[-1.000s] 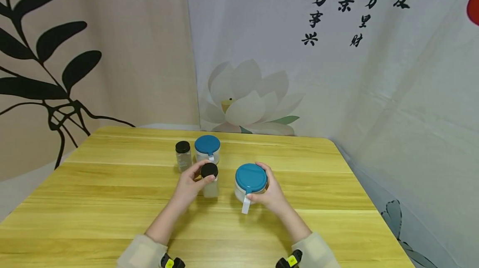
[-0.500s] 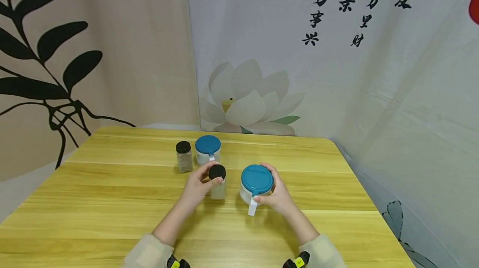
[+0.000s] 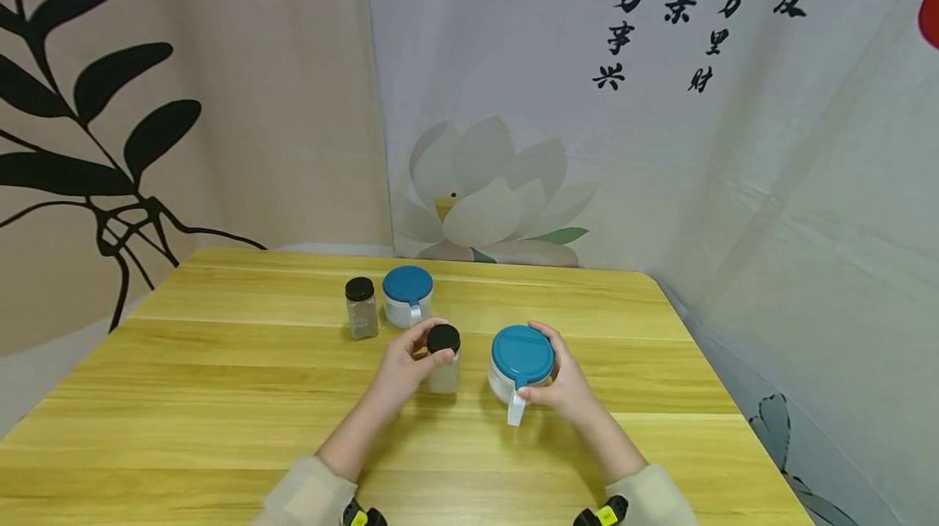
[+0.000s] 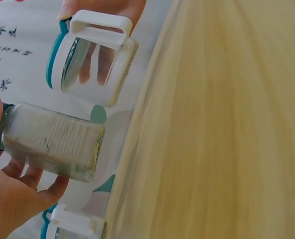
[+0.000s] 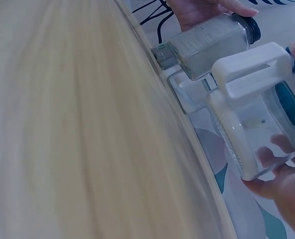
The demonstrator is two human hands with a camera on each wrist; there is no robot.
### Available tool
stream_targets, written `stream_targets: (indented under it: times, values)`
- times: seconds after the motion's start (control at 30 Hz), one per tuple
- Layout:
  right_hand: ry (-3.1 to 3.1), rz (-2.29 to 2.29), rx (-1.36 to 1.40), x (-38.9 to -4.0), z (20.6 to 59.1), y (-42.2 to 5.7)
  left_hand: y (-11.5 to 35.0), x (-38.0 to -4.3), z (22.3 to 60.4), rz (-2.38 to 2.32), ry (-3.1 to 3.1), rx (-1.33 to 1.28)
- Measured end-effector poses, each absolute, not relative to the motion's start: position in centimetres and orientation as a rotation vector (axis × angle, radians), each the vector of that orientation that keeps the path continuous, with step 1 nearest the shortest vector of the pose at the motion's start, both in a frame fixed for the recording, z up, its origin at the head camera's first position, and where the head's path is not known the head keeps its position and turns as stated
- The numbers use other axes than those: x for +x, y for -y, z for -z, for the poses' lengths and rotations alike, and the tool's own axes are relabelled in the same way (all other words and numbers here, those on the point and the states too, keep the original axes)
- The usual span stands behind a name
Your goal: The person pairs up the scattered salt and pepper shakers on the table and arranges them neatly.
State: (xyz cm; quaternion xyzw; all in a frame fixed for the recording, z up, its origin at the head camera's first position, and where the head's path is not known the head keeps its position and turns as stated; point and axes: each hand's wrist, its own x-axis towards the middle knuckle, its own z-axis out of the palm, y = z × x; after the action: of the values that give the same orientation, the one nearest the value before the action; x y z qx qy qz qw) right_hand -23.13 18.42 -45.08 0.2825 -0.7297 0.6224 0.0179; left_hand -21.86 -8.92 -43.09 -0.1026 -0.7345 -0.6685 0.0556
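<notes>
My left hand (image 3: 402, 364) grips a small square glass bottle (image 4: 53, 139) near its black lid, thumb on one side and fingers on the other. A pale label or content shows through its side. To its right, my right hand (image 3: 570, 383) grips a clear seasoning jar (image 3: 522, 353) with a blue lid, fingers round the glass and thumb by the white handle (image 5: 254, 69). Both appear held upright, slightly above the table, a hand's width or less apart. Little shows inside the jar in the right wrist view.
Behind my left hand stand another black-lidded bottle (image 3: 362, 310) and another blue-lidded jar (image 3: 407, 296), side by side. All of this is at a yellow wood-grain table (image 3: 220, 395). Printed cloth (image 3: 499, 37) hangs beyond its far edge.
Both hands have moved to the right together, carrying the bottle and the jar with them. The grips look the same, and the two things at the back have stayed put.
</notes>
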Motion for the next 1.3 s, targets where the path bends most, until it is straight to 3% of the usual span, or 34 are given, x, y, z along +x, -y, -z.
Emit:
stream_targets:
  times: [1.3]
  values:
    - [2.221, -2.01, 1.036, -24.3, 44.0, -23.9, 4.2, -22.4, 42.2, 2.119, 2.215, -0.39]
